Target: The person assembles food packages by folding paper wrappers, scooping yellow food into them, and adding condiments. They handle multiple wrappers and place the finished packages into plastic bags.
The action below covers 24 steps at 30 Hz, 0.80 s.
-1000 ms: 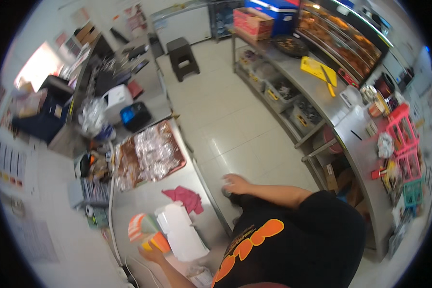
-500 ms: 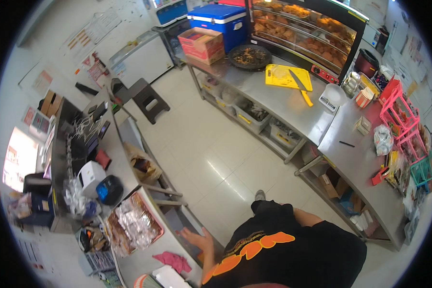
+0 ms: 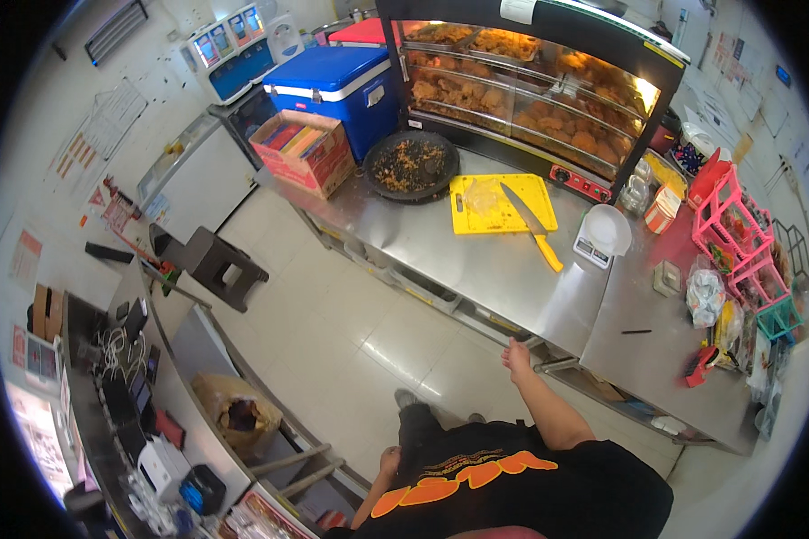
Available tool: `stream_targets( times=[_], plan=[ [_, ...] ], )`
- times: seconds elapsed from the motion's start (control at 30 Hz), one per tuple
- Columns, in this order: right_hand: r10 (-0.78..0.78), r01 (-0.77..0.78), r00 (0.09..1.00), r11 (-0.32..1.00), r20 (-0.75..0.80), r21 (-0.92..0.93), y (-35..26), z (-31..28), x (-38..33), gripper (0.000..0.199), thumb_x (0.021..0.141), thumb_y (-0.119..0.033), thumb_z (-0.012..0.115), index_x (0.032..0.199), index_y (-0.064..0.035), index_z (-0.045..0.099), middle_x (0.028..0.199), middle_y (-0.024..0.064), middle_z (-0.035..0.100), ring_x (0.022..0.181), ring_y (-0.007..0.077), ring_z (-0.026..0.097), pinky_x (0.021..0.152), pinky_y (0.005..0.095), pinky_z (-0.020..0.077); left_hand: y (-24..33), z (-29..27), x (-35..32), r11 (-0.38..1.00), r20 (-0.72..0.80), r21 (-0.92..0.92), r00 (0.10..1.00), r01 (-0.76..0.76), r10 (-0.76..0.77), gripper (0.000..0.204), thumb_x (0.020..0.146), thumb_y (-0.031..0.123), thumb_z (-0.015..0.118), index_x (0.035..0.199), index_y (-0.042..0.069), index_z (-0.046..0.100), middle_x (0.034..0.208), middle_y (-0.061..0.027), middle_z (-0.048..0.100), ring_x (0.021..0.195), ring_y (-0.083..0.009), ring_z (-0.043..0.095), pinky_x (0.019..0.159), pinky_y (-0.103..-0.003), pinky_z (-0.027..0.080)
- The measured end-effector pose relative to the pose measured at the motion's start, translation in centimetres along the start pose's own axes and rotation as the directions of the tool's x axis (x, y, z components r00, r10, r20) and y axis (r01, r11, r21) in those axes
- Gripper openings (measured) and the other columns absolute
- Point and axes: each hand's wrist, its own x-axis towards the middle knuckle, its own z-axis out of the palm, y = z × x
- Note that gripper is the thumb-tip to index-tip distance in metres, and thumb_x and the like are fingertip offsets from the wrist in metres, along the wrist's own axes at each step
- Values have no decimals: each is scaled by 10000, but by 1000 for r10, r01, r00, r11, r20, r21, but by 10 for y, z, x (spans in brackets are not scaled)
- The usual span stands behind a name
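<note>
1. Steel table point(image 3: 512, 283): across the middle and right of centre, its front edge running diagonally above the hands.
2. Glass-fronted cabinet point(image 3: 485, 149): upper centre, browned food point(image 3: 458, 94) on its lit shelves.
3. Blue cooler point(image 3: 333, 101): upper left of centre, lid down.
4. Red carton point(image 3: 292, 171): just in front of the cooler, open-topped.
5. Dark round pan point(image 3: 375, 176): upper centre, strewn with crumbs point(image 3: 411, 164).
6. Yellow board point(image 3: 490, 222): right of the pan.
7. White scale point(image 3: 591, 251): right of centre, beside the board.
8. Knife point(image 3: 530, 218): blade across the board, yellow handle past its edge.
9. Right hand point(image 3: 515, 357): right of centre, near the table's front edge, fingers loosely curled, nothing visible in them; contact can't be told.
10. Left hand point(image 3: 389, 463): lower centre, beside dark trousers point(image 3: 418, 429), partly closed; whether it holds anything I can't tell.
</note>
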Motion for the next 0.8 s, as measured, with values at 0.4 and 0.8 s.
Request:
stream_targets(
  times=[0.4,0.8],
  plan=[
    [236,-123,943,903,-236,411,-39,106,109,237,947,-241,401,905,-42,523,695,93,501,571,200,480,584,365,484,171,-221,236,990,-158,-13,978,-139,135,516,893,397,608,1158,-45,621,1159,-241,646,1116,-360,602,969,-430,454],
    [-206,201,977,976,63,80,-226,358,10,154,973,-221,565,1005,-72,584,868,41,607,766,121,568,723,275,484,739,-443,276,345,-477,178,225,-922,850,277,904,202,610,1053,-26,657,973,-202,691,884,-318,679,775,-402,518]
  ],
)
